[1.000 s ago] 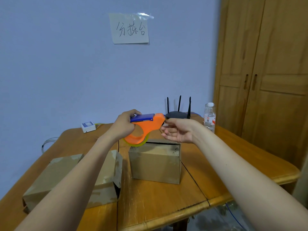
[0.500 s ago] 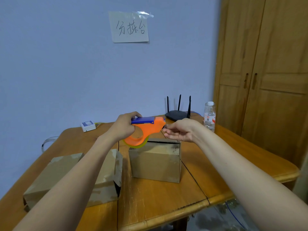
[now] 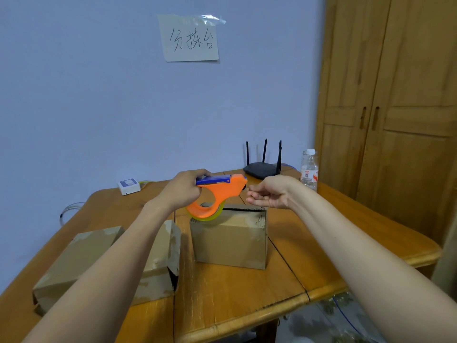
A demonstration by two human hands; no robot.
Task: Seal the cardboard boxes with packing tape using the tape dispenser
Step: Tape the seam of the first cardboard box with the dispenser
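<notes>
**Dispenser held above the centre box, free hand at its nose**

My left hand [image 3: 184, 189] curls round the handle of the orange tape dispenser [image 3: 217, 194], which hangs in mid-frame just above the upper left corner of the smaller cardboard box [image 3: 228, 240]. My right hand [image 3: 269, 195] sits just right of the dispenser's nose, fingers loosely curled toward it; whether they pinch a tape end I cannot tell, since no strip shows. The larger cardboard box [image 3: 99, 261] lies at lower left, partly behind my left forearm.

Risks, as I judge them: the clear tape end may slip back onto the roll or fold on itself if my fingers miss it; the light smaller box may slide on the table [image 3: 247, 300] when the tape pulls, as neither hand steadies it.

Around, largest first: the wooden wardrobe [image 3: 395, 120] at right, the paper sign [image 3: 189, 38] at upper centre, the router [image 3: 263, 167], the water bottle [image 3: 309, 169], the white adapter [image 3: 128, 186]. The bottle and router stand beyond the box, near my right hand's outward path.
</notes>
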